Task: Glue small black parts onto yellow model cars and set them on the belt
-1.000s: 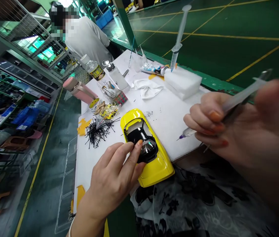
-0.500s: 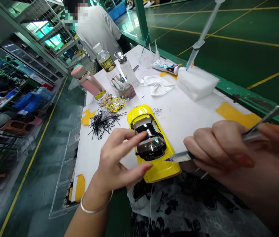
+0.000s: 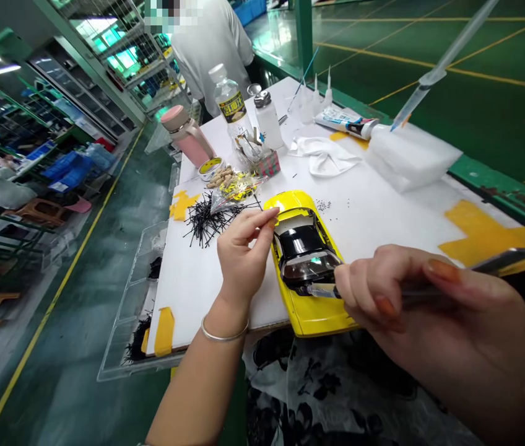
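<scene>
A yellow toy car body (image 3: 317, 314) lies on the white work board near its front edge. Its cabin opening holds a black roof piece with a glossy window part (image 3: 306, 265). My left hand (image 3: 246, 254) is at the car's left side, thumb and forefinger pressed together near the far end of the opening. Whatever is between those fingertips, if anything, is too small to make out. My right hand (image 3: 411, 297) is closed around a syringe (image 3: 322, 290), its tip at the window part's near edge. A slim metal tool (image 3: 504, 260) also sticks out of this hand.
Black thin sticks (image 3: 204, 220) are heaped left of the car. Behind stand a pink flask (image 3: 188, 137), a labelled bottle (image 3: 231, 102) and a white bottle (image 3: 268, 121). A white cloth (image 3: 325, 156), a tube (image 3: 343, 121) and a foam block (image 3: 406, 158) bearing another syringe lie right. A person stands beyond.
My left hand has moved from over the window part to the car's far left side, and its fingers have closed. The syringe tip has moved from above the yellow panel to the window's edge.
</scene>
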`<state>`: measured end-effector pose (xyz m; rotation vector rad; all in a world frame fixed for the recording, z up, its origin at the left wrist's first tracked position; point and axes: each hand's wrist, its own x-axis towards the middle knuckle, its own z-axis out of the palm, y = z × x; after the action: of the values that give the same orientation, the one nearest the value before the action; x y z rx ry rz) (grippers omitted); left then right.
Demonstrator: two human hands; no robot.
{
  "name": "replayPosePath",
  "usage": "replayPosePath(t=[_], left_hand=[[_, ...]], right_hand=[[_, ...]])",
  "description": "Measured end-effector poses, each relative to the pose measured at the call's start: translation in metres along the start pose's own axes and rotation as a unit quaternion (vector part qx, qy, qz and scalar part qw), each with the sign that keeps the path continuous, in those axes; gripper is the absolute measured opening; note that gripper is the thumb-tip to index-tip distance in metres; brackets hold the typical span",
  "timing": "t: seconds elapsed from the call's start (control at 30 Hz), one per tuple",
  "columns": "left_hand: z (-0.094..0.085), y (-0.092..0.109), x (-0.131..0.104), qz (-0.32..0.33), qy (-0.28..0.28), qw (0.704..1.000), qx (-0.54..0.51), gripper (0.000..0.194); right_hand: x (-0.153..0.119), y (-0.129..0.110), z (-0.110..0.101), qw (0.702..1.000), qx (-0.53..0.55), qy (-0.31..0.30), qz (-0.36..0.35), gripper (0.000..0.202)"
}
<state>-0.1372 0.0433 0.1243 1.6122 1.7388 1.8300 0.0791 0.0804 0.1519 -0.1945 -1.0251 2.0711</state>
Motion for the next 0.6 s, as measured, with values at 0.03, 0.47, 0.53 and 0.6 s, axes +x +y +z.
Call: replayPosePath(t=[0.03,0.47,0.53,0.6], left_hand=[[0.0009,0.0018,-0.0015,0.011,-0.001,1.000,0.006,0.022],[0.0081,0.0057,-0.0037,0.005,0.026,0.998,-0.064,0.017],[0.0089,0.0062,-0.0029,0.007,0.030,0.997,-0.072,0.020],[0.0086,0.0058,-0.0024,0.016,0.034,0.997,-0.066,0.023]], right_hand=[[0.0000,0.0001,-0.0001,1.000,0.001,0.003,0.001,0.041],[-0.0004,0.0052,0.0026,0.999,-0.030,0.012,-0.017,0.044],[-0.0009,0.0045,0.0023,0.999,-0.036,0.013,-0.019,0.044],[-0.0011,0.0040,0.0020,0.999,-0.039,0.013,-0.020,0.044]])
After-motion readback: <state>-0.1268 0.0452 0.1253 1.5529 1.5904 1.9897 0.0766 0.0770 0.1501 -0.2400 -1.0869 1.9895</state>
